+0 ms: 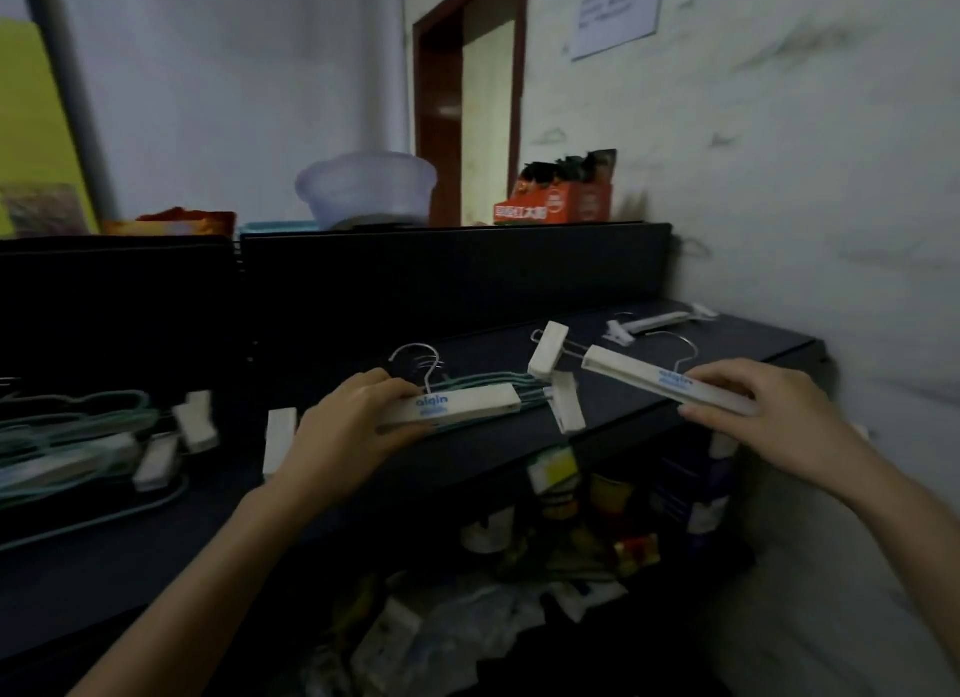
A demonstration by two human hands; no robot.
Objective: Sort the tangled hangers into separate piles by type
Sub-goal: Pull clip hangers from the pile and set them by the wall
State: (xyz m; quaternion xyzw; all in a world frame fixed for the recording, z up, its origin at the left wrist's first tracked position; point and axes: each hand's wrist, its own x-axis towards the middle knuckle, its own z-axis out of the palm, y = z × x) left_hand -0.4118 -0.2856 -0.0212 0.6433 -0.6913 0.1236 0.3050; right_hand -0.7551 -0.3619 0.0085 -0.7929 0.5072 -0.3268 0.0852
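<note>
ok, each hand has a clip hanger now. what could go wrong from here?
1. The right hand holds a white hanger whose end clip overlaps a clip of the left hanger; pulling apart may snag them.
2. The left hand seems to grip green wire hangers too; those could drag along, mixing types.
3. All this is at the shelf edge; a freed hanger could drop into the clutter below.

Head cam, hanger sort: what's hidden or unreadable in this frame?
All head view.
- Green hanger pile at left: motion blur, count unclear.
- Left clip hanger: left hand covers its left end.
- Right clip hanger: right hand covers its far end.
- Lower shelf items: too dark to identify.
- Wall notice: text blurred.
</note>
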